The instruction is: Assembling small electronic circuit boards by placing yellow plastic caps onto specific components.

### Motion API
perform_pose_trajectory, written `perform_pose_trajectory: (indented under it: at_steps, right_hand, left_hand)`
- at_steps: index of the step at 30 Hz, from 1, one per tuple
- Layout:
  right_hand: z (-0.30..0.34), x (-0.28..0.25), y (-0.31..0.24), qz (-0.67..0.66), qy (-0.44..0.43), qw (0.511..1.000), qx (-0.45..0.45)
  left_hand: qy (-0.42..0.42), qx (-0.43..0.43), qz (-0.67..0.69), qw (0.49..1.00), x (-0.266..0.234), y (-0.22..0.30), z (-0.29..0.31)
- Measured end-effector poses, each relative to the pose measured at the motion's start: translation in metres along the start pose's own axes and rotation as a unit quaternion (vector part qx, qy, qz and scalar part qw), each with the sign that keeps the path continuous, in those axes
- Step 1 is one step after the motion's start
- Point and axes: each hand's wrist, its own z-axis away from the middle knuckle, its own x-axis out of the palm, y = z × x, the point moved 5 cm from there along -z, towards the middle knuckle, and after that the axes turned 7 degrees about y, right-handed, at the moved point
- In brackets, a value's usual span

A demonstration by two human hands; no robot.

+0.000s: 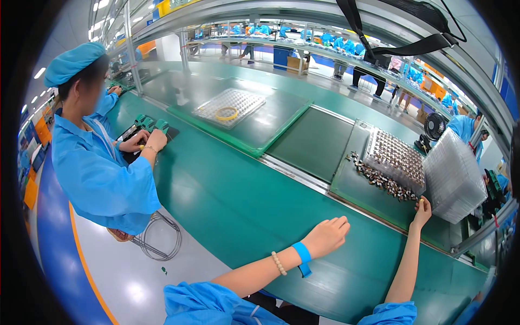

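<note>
My left hand (327,237) hovers above the green tabletop (227,200), its fingers curled together; whatever they may hold is hidden. A blue strap and a beaded bracelet circle that wrist. Farther right, my right hand (422,211) reaches to the near corner of a clear plastic tray (395,156) filled with rows of small brown-and-white parts. Its fingers are pinched beside a loose heap of similar small parts (382,181), and I cannot make out what is between them. Just right of that hand rises a tall stack of clear plastic trays (454,176).
A co-worker (103,157) in a blue smock and cap handles green pieces at the left. Across the line, a clear tray (230,107) bears a yellow tape ring (226,113) on a green-edged board. A black fan (435,126) stands behind the tray stack; metal posts frame the bench.
</note>
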Motion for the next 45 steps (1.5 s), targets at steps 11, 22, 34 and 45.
perform_pose_trajectory:
  at_steps: [11,22,34,45]
  right_hand:
    - [0.006,0.003,-0.005,0.002,0.0,1.0,0.004]
    - [0.015,0.006,-0.018,0.002,0.005,1.0,0.001]
    - [0.013,0.004,-0.021,0.014,0.007,1.0,-0.012]
    - [-0.005,0.006,0.012,0.002,-0.012,1.0,-0.02]
  left_hand:
    - [0.008,-0.005,0.008,1.0,-0.007,0.005,-0.003]
    - [0.005,-0.025,0.03,0.999,-0.01,0.004,-0.003]
    - [-0.013,-0.037,0.066,0.997,-0.008,0.003,-0.004]
    - [-0.014,-0.034,0.023,0.999,-0.035,0.025,-0.007]
